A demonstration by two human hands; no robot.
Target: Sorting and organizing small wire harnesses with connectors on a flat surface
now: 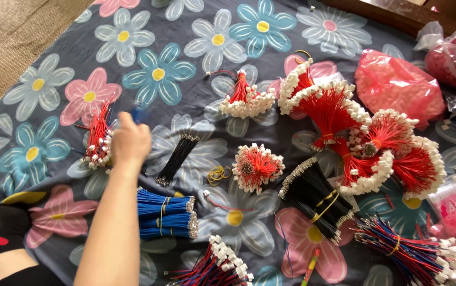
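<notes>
Left hand (130,140): reaches out from the lower left; seen from the back, curled, with a small blurred blue thing (136,114) sticking up at its 12 o'clock. The fingers are closed round it, though how tightly cannot be told (the motion blur hides them).
Right hand: out of the picture.
Red wire bundle with white plugs (98,137): lies on the cloth just at the hand's 9 o'clock, touching or nearly touching it.
Blue wire bundles (165,213): two tied stacks at the hand's 5 o'clock, beside the forearm, metal tips pointing to 3 o'clock.
Short black wire bundle (177,159): near the hand at 3 o'clock, lying slantwise.
Yellow rubber bands (217,173): loose, just past the black bundle.
Flowered cloth (159,69): dark grey with blue, pink and white blossoms, under everything.
Large red bundles (339,114): fanned out with white plugs, well apart at the scene's 2 o'clock.
Long black bundle (320,198): tied with yellow bands, at 4 o'clock of centre.
Pink bag (397,85): at the far right, upper part.
</notes>
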